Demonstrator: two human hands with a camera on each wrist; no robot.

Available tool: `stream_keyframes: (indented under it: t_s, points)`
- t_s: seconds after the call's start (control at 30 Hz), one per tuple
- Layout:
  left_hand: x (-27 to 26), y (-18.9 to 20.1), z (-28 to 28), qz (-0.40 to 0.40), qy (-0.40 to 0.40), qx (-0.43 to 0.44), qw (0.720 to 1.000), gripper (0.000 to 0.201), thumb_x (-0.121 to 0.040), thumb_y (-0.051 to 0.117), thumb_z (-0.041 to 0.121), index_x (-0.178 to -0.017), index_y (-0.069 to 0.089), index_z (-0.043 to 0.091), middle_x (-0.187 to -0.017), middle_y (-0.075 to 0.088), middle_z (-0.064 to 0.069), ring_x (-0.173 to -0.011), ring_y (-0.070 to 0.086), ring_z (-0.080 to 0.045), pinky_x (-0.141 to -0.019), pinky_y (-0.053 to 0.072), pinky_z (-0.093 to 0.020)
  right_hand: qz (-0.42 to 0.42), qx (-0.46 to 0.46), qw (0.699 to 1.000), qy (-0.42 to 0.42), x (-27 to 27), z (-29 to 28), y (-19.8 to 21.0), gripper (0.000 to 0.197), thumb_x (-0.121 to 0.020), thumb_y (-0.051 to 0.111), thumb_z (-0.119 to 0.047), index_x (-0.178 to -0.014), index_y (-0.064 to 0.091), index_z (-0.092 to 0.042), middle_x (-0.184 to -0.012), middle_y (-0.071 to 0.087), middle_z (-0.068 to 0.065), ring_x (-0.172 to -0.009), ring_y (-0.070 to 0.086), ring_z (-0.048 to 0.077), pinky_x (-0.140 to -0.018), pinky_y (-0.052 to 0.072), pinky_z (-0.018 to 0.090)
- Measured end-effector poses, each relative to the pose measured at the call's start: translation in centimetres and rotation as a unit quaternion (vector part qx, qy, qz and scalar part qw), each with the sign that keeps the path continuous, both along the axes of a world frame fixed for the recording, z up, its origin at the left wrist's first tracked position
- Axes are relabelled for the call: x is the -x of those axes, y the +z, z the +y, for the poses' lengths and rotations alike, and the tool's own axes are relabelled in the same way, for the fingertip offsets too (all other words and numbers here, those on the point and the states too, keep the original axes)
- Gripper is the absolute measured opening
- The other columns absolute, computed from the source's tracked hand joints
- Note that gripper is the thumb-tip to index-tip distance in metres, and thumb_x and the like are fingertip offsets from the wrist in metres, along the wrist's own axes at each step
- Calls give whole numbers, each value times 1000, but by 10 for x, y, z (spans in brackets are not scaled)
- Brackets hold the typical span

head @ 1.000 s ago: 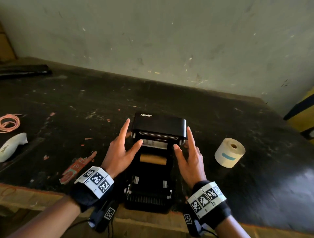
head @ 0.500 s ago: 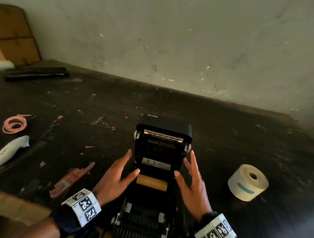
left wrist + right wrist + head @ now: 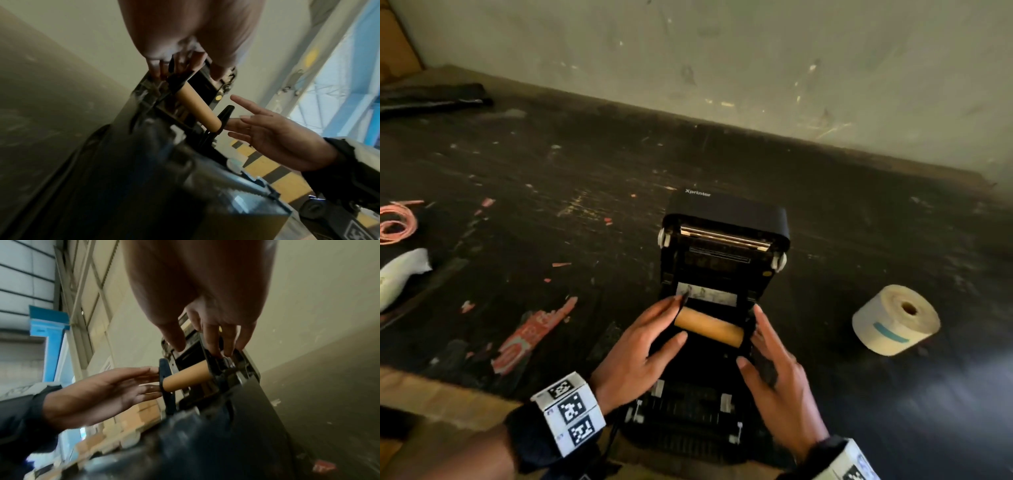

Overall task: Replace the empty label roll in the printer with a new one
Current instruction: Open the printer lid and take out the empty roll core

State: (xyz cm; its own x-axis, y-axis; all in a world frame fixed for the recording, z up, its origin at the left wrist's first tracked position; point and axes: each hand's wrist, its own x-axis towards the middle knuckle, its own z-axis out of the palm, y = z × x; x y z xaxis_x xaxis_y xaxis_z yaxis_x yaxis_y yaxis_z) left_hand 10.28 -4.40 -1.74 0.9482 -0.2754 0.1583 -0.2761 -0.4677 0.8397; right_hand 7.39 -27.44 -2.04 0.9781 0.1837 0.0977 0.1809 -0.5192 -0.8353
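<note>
**Both hands flank the empty core in the open label printer**

A black Xprinter label printer (image 3: 722, 308) sits on a dark, scuffed table (image 3: 551, 178) with its lid tipped up and back. Inside its bay lies the empty label roll, a bare brown cardboard core (image 3: 708, 326), held crosswise between two black roll holders.

The left hand (image 3: 640, 353) reaches in from the left, fingers extended and slightly spread, fingertips touching the left holder beside the core's end. The right hand (image 3: 777, 380) mirrors it from the right, fingers straight, tips against the right holder. Neither hand curls round anything; both are loosely spread.

The new label roll (image 3: 896, 318), white with a blue mark, lies on its side on the table to the right of the printer, well apart from both hands.
</note>
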Motion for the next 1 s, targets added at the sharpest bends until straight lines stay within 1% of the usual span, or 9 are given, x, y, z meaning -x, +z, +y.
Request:
stream_keyframes:
  t_s: [0.07, 0.17, 0.27, 0.37, 0.6, 0.73, 0.83, 0.9, 1.0]
  points:
    - [-2, 17, -8, -40, -6, 19, 999, 56, -85, 45, 44, -136, 39, 21, -136, 43, 9, -127, 36, 6, -101, 25, -5, -24, -20, 999, -31, 10, -8, 13, 78, -86, 65, -11, -139, 26, -53, -135, 48, -29, -127, 42, -6, -105, 38, 23]
    - [-4, 40, -29, -80, -29, 36, 996, 44, -89, 51, 32, -131, 47, 21, -120, 55, 6, -113, 51, 2, -95, 37, -9, -73, -51, 993, -74, 23, -30, 31, 73, -80, 70, 0, -133, 46, -45, -123, 52, -42, -120, 48, -11, -99, 38, 9]
    - [-1, 51, -63, -68, -45, 44, 996, 43, -85, 57, 31, -126, 52, 21, -117, 57, 21, -110, 52, 8, -94, 38, -8, -118, -3, 988, -101, 31, -64, 37, 63, -76, 74, -2, -128, 55, -33, -126, 57, -26, -120, 49, -9, -99, 35, 7]
    - [5, 51, -103, -62, -49, 52, 996, 43, -82, 63, 30, -122, 57, 15, -109, 54, 29, -105, 51, 16, -88, 40, -4, -115, 73, 985, -108, 33, -105, 32, 52, -78, 74, -13, -119, 58, -38, -120, 54, -24, -113, 48, -16, -94, 36, 3]
    - [3, 23, -211, -30, 19, 10, 999, 38, -80, 69, 21, -116, 62, 11, -115, 66, 1, -105, 55, 2, -90, 38, -3, -83, 128, 986, -71, 28, -217, 8, 39, -76, 77, -14, -113, 69, -22, -93, 64, -16, -86, 63, 2, -78, 50, 15]
    - [10, 1, -263, 19, 57, 27, 998, 38, -80, 69, 21, -117, 61, 13, -112, 68, 0, -102, 61, -1, -93, 47, -21, -58, 124, 988, -70, 25, -276, -5, 37, -74, 78, -14, -109, 71, -22, -90, 67, -11, -81, 66, 7, -77, 52, 16]
    - [15, -21, -285, 38, 104, 26, 994, 35, -81, 68, 21, -115, 63, 14, -102, 70, 1, -86, 62, 8, -82, 51, -16, -20, 118, 990, -70, 25, -312, -18, 36, -74, 78, -12, -108, 71, -21, -90, 69, -8, -81, 67, 6, -80, 55, 25]
    - [14, -42, -288, 39, 133, -27, 990, 35, -80, 69, 22, -113, 64, 15, -102, 71, -4, -87, 65, -2, -84, 53, -26, -3, 124, 990, -67, 24, -332, -25, 36, -73, 79, -10, -107, 72, -21, -88, 68, -9, -79, 67, 5, -80, 55, 25]
    - [9, -69, -286, 67, 128, -200, 969, 38, -81, 66, 29, -115, 60, 13, -110, 67, -13, -102, 61, -28, -87, 50, -41, 11, 127, 990, -61, 24, -346, -32, 35, -73, 79, -10, -106, 72, -22, -85, 66, -13, -76, 65, 4, -77, 53, 19]
